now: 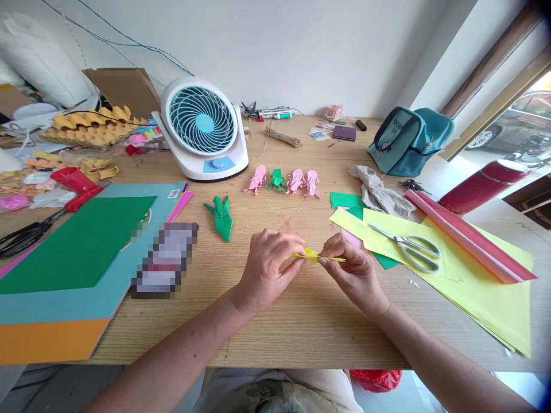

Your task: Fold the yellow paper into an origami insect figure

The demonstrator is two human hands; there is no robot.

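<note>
Between my two hands is a small piece of folded yellow paper (311, 256), held just above the table. My left hand (272, 263) pinches its left end between thumb and fingers. On the other end, my right hand (352, 268) grips it with thumb and forefinger; the fingers hide part of the folds. Left of my hands lies a green origami figure (221, 218) with pointed ends. Farther back stand three pink origami figures (296, 180) and a smaller green origami figure (276, 179) in a row.
Scissors (415, 248) rest on yellow paper sheets (486, 287) at right, near a rolled red sheet (469, 238) and a red bottle (484, 186). Left are a phone (166, 258) and green paper (86, 241). A fan (204, 129) and a teal bag (407, 143) stand behind.
</note>
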